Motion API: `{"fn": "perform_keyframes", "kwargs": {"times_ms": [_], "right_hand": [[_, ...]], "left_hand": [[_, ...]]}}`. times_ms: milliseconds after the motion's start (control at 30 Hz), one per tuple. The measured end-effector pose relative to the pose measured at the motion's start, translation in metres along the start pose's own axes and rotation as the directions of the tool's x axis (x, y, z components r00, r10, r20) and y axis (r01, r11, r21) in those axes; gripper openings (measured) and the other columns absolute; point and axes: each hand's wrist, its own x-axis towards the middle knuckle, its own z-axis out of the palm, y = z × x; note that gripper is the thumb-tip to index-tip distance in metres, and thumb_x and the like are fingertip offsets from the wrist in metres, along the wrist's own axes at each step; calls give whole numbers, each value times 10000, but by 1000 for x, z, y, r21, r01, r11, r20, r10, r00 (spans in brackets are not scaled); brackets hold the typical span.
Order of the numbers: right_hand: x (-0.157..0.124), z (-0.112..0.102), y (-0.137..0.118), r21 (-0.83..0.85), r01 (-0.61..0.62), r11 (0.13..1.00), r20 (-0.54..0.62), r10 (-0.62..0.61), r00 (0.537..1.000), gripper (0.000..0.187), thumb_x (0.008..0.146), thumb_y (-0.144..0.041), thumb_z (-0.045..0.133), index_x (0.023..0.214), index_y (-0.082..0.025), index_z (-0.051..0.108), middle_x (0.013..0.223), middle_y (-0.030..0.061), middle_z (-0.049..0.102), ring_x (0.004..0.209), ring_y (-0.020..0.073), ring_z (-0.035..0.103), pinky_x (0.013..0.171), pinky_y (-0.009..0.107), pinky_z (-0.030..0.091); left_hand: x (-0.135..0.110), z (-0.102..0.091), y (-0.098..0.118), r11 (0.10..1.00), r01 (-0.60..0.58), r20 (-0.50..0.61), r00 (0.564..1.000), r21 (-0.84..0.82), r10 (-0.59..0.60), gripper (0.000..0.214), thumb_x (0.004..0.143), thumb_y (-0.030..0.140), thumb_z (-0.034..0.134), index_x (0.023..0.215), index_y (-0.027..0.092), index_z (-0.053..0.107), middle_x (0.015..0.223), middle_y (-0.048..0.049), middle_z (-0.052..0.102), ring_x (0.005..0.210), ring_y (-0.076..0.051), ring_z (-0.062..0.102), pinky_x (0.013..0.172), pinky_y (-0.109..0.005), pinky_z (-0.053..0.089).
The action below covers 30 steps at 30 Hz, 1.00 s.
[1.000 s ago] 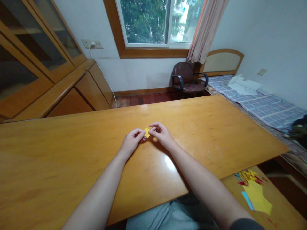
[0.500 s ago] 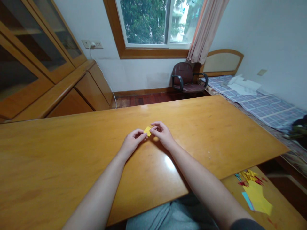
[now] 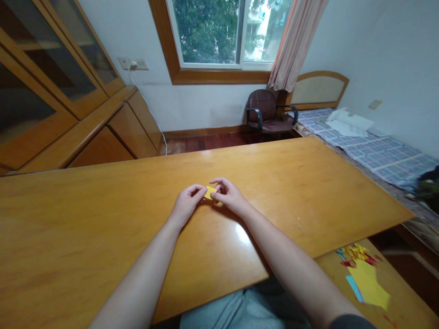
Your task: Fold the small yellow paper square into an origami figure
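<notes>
A small folded piece of yellow paper (image 3: 209,192) is held just above the middle of a long wooden table (image 3: 103,219). My left hand (image 3: 185,204) pinches its left edge with curled fingers. My right hand (image 3: 229,196) pinches its right side with thumb and forefinger, the other fingers curled. The two hands almost touch, and most of the paper is hidden between the fingertips.
A lower wooden surface (image 3: 404,306) at the bottom right carries yellow and blue paper sheets (image 3: 366,283) and several small folded coloured pieces (image 3: 355,253). Wooden cabinets (image 3: 61,105) stand at the left. A dark office chair (image 3: 267,112) and a bed (image 3: 370,146) lie beyond the table.
Both hands have shifted slightly closer together, and the yellow paper now shows less between the fingertips. The arms stay in the same place.
</notes>
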Motion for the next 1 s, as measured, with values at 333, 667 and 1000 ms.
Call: {"fn": "perform_keyframes", "kwargs": {"times_ms": [333, 667, 1000], "right_hand": [[0, -1, 0, 46, -16, 999, -15, 16, 1000, 293, 742, -329, 721, 961, -172, 605, 732, -31, 622, 595, 93, 584, 587, 225, 455], [1, -2, 1, 33, -30, 999, -31, 31, 999, 267, 741, -327, 725, 923, -166, 614, 713, -28, 628, 574, 91, 582, 577, 225, 445], [0, -1, -2, 6, -19, 1000, -48, 20, 999, 299, 725, -336, 732, 945, -187, 595, 696, -38, 616, 599, 102, 585, 582, 225, 433]], "left_hand": [[0, 0, 1, 1000, 5, 39, 999, 8, -5, 298, 719, 446, 712, 754, 157, 649, 679, 4, 630, 646, -135, 562, 657, -242, 455], [0, -2, -1, 992, -38, 54, 998, 119, 32, 254, 739, 411, 687, 732, 163, 633, 675, -3, 647, 644, -145, 580, 663, -255, 452], [-1, -1, 1, 993, -18, 56, 998, 118, 11, 236, 747, 397, 691, 728, 168, 636, 673, 1, 662, 652, -144, 597, 670, -250, 451]]}}
